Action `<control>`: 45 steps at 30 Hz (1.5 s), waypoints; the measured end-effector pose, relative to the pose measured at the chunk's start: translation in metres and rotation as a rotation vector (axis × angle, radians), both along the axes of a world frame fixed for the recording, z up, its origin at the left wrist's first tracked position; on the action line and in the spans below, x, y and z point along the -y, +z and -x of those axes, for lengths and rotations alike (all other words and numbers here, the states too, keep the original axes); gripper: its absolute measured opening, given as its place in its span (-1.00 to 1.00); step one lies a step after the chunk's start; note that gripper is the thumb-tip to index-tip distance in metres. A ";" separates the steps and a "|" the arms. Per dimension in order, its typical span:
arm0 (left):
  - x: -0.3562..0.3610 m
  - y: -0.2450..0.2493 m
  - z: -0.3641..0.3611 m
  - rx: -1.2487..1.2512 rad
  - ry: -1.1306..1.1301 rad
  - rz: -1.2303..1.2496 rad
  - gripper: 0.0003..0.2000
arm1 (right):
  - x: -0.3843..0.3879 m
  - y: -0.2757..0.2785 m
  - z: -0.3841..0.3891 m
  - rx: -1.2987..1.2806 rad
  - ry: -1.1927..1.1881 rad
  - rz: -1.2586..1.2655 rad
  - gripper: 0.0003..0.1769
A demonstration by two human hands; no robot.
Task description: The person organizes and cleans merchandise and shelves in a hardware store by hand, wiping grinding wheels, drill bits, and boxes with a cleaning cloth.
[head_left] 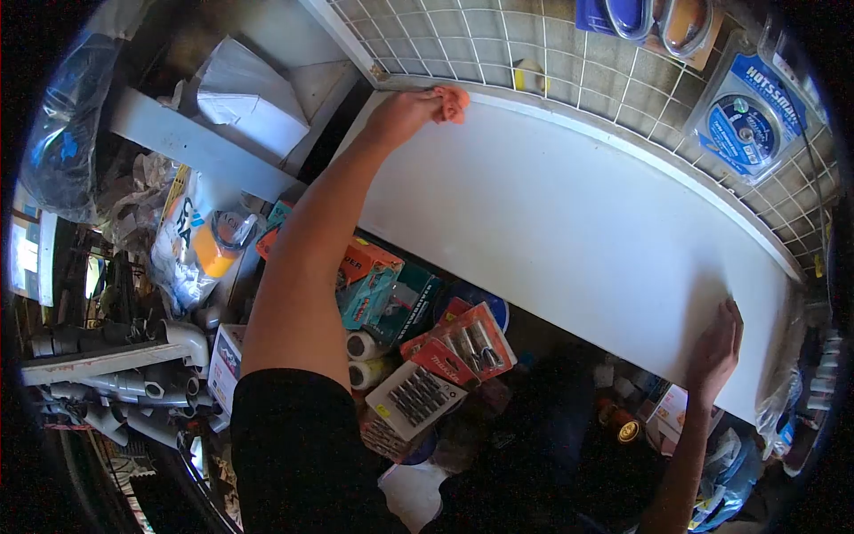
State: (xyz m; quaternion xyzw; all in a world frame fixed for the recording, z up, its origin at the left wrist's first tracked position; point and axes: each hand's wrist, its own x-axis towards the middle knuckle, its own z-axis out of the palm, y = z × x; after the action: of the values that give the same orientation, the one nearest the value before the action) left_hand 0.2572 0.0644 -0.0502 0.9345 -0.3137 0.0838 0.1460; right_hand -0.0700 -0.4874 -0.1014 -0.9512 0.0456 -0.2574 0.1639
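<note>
My left hand (399, 117) is closed on a crumpled orange cloth (454, 105), which touches the far left corner of a white shelf board (543, 214). My left arm reaches across the board's left end. Near the front right part of the board, my right hand (717, 354) lies with its fingers stretched out and holds nothing. A wire grid panel (485, 49) rises along the board's back edge.
Blister packs such as a cutting disc pack (745, 120) hang on the grid. Below the board's front edge lie packs of drill bits (415, 398) and several boxes (369, 285). Grey pipe fittings (133, 387) and a white box (249, 98) are on the left.
</note>
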 end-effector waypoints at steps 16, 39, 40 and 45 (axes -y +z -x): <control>-0.084 -0.019 -0.036 0.162 0.239 -0.228 -0.83 | -0.003 0.002 -0.001 -0.039 -0.017 -0.033 -0.56; -0.178 -0.062 -0.058 0.261 0.898 -0.670 -0.76 | -0.002 0.009 0.002 -0.069 -0.015 -0.106 -0.44; -0.148 -0.030 -0.038 0.150 0.901 -0.640 -0.75 | -0.005 0.008 0.004 -0.080 -0.019 -0.109 -0.45; 0.029 0.048 0.060 0.243 0.029 -0.052 -0.79 | -0.002 0.009 0.003 -0.076 -0.031 -0.065 -0.49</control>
State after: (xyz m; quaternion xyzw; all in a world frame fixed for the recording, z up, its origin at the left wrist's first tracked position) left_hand 0.1970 0.0357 -0.0018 0.9254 -0.3173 0.1905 0.0816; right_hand -0.0733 -0.4851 -0.0921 -0.9536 0.0749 -0.2220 0.1890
